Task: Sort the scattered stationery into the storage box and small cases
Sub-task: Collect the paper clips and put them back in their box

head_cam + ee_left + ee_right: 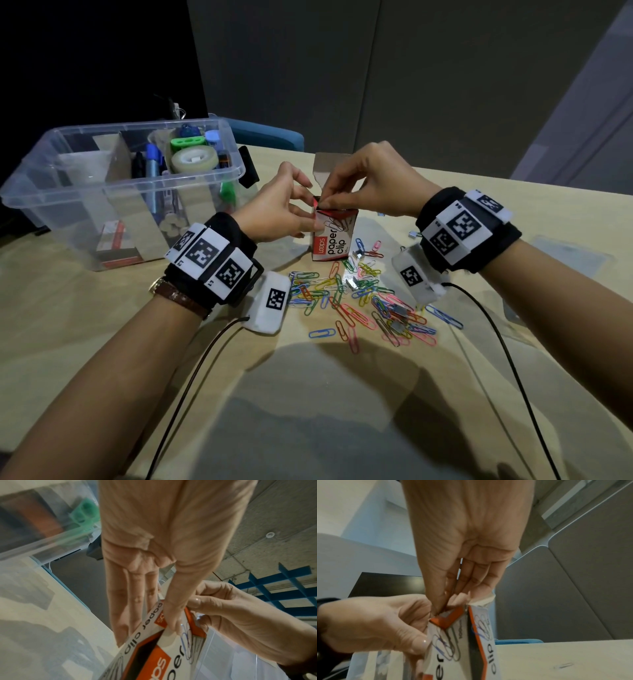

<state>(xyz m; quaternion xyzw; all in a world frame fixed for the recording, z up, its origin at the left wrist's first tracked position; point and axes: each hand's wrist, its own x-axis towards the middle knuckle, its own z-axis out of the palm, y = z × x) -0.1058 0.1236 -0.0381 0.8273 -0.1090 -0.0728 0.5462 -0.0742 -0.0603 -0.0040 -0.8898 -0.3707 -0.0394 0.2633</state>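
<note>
Storage box stood at upper left of the head frame, already stocked: tape roll, green sharpener, pens and small flat packets at the bottom were seen through the clear wall. That part of the sorting was judged largely done.

Paper clip box was held upright on the desk at frame centre. It was gripped by the left hand, thumb against the printed front face and fingers laid fairly straight along the side. Its top edge was pinched by the right hand, fingers pressed together against the thumb at the flap. Whether a clip was held in that pinch could not be told. A brown card flap was seen rising behind the hands.

Loose paper clips lay scattered in a broad heap at lower centre, just in front of the box, with a few small metal pieces among them, possibly staples. A further small metal item lay at centre right.

Judgement: the clip case was only being opened or loaded; nearly the whole heap remained to be gathered, so the small-case stage was taken as early.
</note>
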